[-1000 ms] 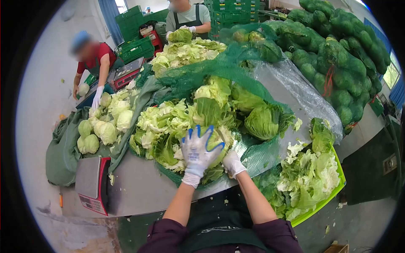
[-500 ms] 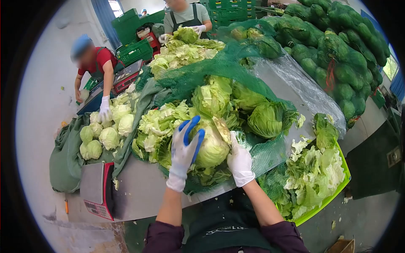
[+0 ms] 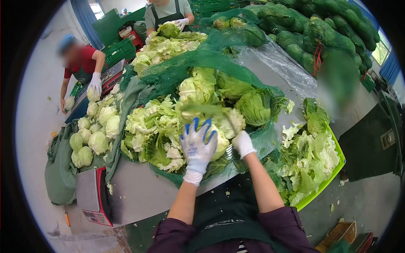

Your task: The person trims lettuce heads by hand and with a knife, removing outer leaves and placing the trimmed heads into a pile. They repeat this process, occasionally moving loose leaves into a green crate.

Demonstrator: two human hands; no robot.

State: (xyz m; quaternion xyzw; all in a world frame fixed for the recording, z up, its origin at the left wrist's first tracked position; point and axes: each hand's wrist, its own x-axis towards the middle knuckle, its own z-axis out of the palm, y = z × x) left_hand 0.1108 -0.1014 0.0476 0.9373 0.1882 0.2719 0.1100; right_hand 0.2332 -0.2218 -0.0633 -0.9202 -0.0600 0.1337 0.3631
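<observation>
A pale cabbage head (image 3: pixel 221 146) sits in front of me on green netting, partly covered by my left hand (image 3: pixel 198 145). That hand wears a white glove with blue fingertips, and its fingers are spread over the cabbage. At the cabbage's right side, my right hand (image 3: pixel 244 144) in a white glove is closed around a slim, blade-like knife (image 3: pixel 232 125), its handle hidden. A motion-blurred green leaf (image 3: pixel 204 109) hangs above the cabbage. Loose outer leaves (image 3: pixel 156 135) are heaped to the left, and a whole green cabbage (image 3: pixel 254 107) lies behind to the right.
Trimmed cabbages (image 3: pixel 98 143) and a red scale (image 3: pixel 93 196) are on the left. A lime-green bin (image 3: pixel 322 192) full of leaves stands at right, near a dark bin (image 3: pixel 371 141). Netted cabbages (image 3: pixel 291 40) pile up behind. Two co-workers handle cabbages across the table.
My left hand has moved onto the cabbage with its fingers spread. My right hand has shifted slightly right, and a leaf has come loose above the cabbage. The left co-worker has lifted a cabbage.
</observation>
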